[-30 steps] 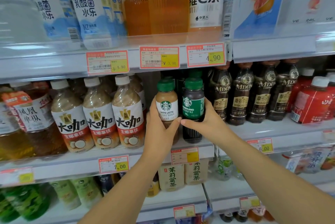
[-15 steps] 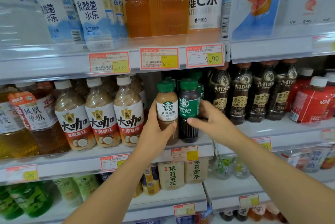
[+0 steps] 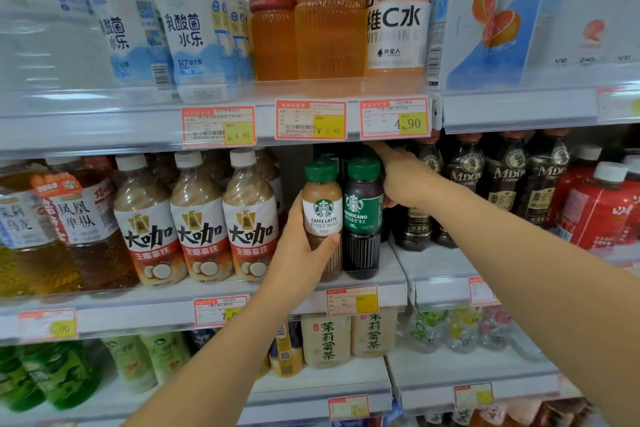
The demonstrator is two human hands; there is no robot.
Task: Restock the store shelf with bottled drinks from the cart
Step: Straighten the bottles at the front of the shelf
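On the middle shelf (image 3: 393, 267), a caffe latte bottle (image 3: 322, 219) is gripped by the left hand (image 3: 298, 253), seemingly for alignment beside the americano bottle (image 3: 362, 219); the right hand (image 3: 403, 181) is reached behind, its grasp not discernible.

My left grip (image 3: 301, 250) holds the tan, green-capped Caffe Latte bottle (image 3: 322, 215) upright at the shelf (image 3: 388, 274) front. The dark Americano bottle (image 3: 362, 219) stands touching its right side.

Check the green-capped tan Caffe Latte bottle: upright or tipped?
Upright: the Caffe Latte bottle stands cap up beside the dark Americano bottle; the left hand grips its lower half.
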